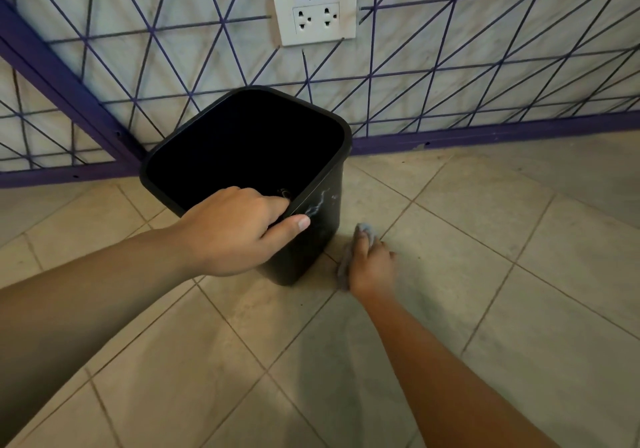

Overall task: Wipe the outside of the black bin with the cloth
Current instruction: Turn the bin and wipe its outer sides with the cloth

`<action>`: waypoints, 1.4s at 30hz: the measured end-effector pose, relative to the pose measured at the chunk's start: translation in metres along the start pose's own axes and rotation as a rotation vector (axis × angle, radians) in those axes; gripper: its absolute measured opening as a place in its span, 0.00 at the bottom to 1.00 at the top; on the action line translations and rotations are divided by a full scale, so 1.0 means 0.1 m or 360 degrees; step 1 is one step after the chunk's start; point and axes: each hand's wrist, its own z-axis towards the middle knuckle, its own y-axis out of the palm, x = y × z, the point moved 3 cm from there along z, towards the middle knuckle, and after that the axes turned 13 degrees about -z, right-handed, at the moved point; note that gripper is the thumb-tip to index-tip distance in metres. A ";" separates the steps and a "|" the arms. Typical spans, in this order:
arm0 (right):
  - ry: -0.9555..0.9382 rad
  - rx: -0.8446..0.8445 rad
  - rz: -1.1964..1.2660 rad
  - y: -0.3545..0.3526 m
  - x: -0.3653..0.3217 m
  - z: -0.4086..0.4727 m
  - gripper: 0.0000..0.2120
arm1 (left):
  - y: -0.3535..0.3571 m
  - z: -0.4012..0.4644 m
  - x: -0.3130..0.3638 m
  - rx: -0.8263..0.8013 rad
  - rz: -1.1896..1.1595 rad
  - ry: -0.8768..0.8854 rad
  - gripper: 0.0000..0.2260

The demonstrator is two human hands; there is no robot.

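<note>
A black plastic bin (322, 205) stands on the tiled floor by the wall, tilted slightly, its open top facing me. White smears mark its near right side. My left hand (235, 229) grips the near rim, fingers inside and thumb on the outside. My right hand (370, 264) holds a grey-blue cloth (367, 231) low beside the bin's right side, close to the base. Whether the cloth touches the bin I cannot tell.
A white wall with purple diagonal lines and a purple skirting runs behind the bin. A double power socket (315, 15) sits on the wall above it. Beige floor tiles (519, 240) stretch to the right and toward me.
</note>
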 end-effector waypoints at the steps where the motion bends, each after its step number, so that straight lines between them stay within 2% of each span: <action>1: 0.0053 0.0060 0.0083 -0.01 0.04 0.02 0.46 | -0.01 0.00 0.02 -0.0033 0.0034 -0.0010 0.17; 3: 0.0086 0.0081 0.0206 -0.02 0.12 0.07 0.53 | -0.01 0.00 0.03 -0.0126 0.0104 -0.0049 0.16; 4: 0.0085 0.0034 0.0241 -0.06 0.11 0.05 0.51 | 0.00 0.01 0.02 -0.0174 0.0106 -0.0088 0.16; 5: 0.0081 -0.0003 0.0278 -0.14 0.04 -0.03 0.44 | 0.01 0.00 0.00 -0.0211 0.0076 -0.0132 0.15; 7: 0.0099 -0.0043 0.0371 -0.26 -0.03 -0.12 0.22 | 0.04 -0.03 -0.02 -0.0233 -0.0025 -0.0200 0.17; 9: 0.0081 -0.0061 0.0521 -0.30 -0.05 -0.14 0.14 | 0.05 -0.08 -0.01 -0.0228 -0.0024 -0.0206 0.17; 13: -0.0062 -0.0063 0.0894 -0.25 -0.27 -0.37 0.21 | 0.10 -0.16 0.11 -0.0194 -0.0011 -0.0131 0.14; 14: -0.0130 -0.0054 0.0944 -0.21 -0.36 -0.46 0.25 | 0.11 -0.16 0.14 -0.0156 0.0001 -0.0117 0.12; 16: -0.0211 0.0016 0.0965 -0.11 -0.54 -0.60 0.42 | 0.12 -0.15 0.21 -0.0056 0.0026 -0.0091 0.12; 17: -0.0241 0.0078 0.0968 -0.07 -0.63 -0.66 0.44 | 0.13 -0.14 0.23 -0.0004 0.0044 -0.0073 0.14; 20: -0.0236 0.0171 0.1051 0.03 -0.84 -0.76 0.28 | 0.16 -0.12 0.28 0.0089 0.0088 -0.0030 0.17; 22: -0.0201 0.0198 0.1093 0.07 -0.89 -0.72 0.25 | 0.16 -0.10 0.28 0.0104 0.0098 -0.0017 0.19; 24: -0.0205 0.0246 0.1097 0.05 -0.90 -0.58 0.25 | 0.15 -0.06 0.28 0.0118 0.0104 0.0012 0.21; 27: -0.0119 0.0215 0.1207 0.03 -0.90 -0.33 0.25 | 0.14 0.00 0.26 0.0121 0.0109 0.0039 0.19; 31: -0.0195 0.0231 0.1244 0.11 -0.92 -0.60 0.41 | 0.14 0.02 0.21 0.0104 0.0059 0.0036 0.24; 33: -0.0283 0.0207 0.1239 0.14 -0.91 -0.72 0.41 | 0.14 0.03 0.20 0.0081 0.0041 0.0039 0.24; 36: -0.0058 0.0207 0.1238 0.07 -0.88 -0.29 0.43 | 0.13 0.05 0.23 0.0062 0.0040 0.0046 0.17; 38: 0.0123 0.0120 0.1341 0.06 -0.90 -0.09 0.37 | 0.12 0.04 0.24 0.0058 0.0031 0.0047 0.17; 40: -0.0001 0.0149 0.1344 0.08 -0.93 -0.34 0.32 | 0.13 0.04 0.20 0.0069 0.0005 0.0047 0.19; 42: -0.0256 0.0184 0.1271 0.13 -0.93 -0.66 0.36 | 0.13 0.03 0.18 0.0084 0.0014 0.0062 0.21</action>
